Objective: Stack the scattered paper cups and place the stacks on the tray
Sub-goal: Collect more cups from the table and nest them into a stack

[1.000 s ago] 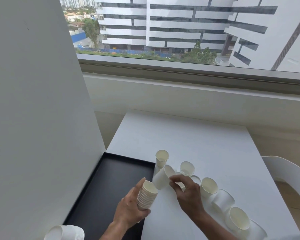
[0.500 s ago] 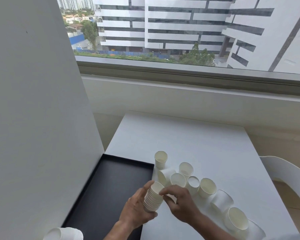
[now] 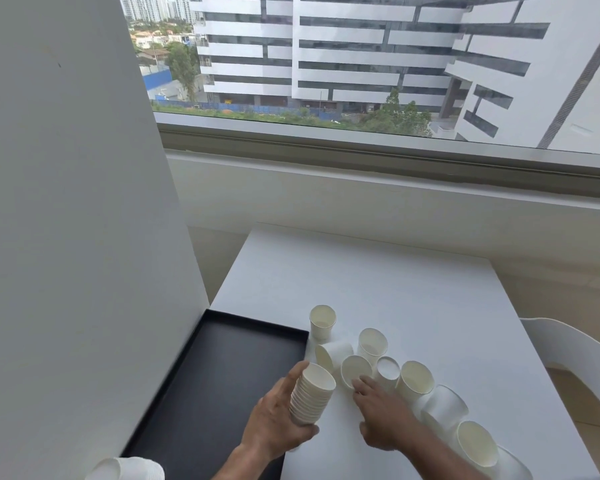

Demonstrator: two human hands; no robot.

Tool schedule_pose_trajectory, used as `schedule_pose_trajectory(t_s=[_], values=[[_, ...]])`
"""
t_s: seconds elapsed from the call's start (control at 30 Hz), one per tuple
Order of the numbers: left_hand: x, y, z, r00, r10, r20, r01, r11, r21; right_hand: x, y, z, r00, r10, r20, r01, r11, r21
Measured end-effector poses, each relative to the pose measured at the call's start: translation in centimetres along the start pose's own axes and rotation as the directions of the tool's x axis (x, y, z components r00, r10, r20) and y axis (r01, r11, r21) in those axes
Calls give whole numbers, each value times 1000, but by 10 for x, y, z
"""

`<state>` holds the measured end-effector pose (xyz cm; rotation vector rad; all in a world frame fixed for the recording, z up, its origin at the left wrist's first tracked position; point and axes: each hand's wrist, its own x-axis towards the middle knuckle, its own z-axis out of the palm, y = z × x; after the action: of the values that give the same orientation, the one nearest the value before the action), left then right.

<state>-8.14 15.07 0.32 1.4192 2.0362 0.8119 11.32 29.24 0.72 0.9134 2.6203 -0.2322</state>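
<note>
My left hand (image 3: 274,415) grips a tilted stack of white paper cups (image 3: 311,394) above the right edge of the black tray (image 3: 215,368). My right hand (image 3: 381,412) is spread flat over the white table, fingertips touching a loose cup (image 3: 354,370) that leans on its side. Several more loose cups sit around it: one upright (image 3: 322,322), one on its side (image 3: 333,353), one upside down (image 3: 388,370), and others running toward the lower right (image 3: 415,381). Another stack of cups (image 3: 127,469) lies at the tray's near corner.
A white partition wall (image 3: 77,237) stands directly left of the tray. The white table (image 3: 378,278) reaches back toward a window ledge (image 3: 361,202). A white chair (image 3: 575,351) sits at the table's right side.
My right hand pushed the cup it carried into the stack, let go, and moved right and down onto a loose cup. The stack in my left hand stayed in place.
</note>
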Motion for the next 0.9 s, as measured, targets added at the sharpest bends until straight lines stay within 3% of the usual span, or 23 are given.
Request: schedule_pose_trajectory(t_s=[0.13,0.23,0.33,0.47,0.6,0.67,0.9], values=[[-2,-2,-2,1000,-6,0,6,1000,0,-3,-3,8,991,-71,-113,72,997,2],[-3,-4,-3,1000,-9,-8,9,1000,1,-9,-6,9,924,-63,-377,116,986,119],[-3,-5,-3,1000,-8,-9,8,1000,-4,-15,-6,6,795,114,-596,128,929,348],[-3,-2,-1,1000,-10,1,10,1000,-5,-17,-10,-12,677,379,-632,186,742,644],[-3,2,1,1000,6,28,-6,1000,20,-22,-11,-30,572,440,-692,297,676,675],[-3,5,2,999,5,42,-7,1000,28,-24,-13,-34,575,430,-696,322,663,676],[-2,13,9,997,11,80,-11,1000,0,-30,-26,-22,726,189,-661,391,678,623]])
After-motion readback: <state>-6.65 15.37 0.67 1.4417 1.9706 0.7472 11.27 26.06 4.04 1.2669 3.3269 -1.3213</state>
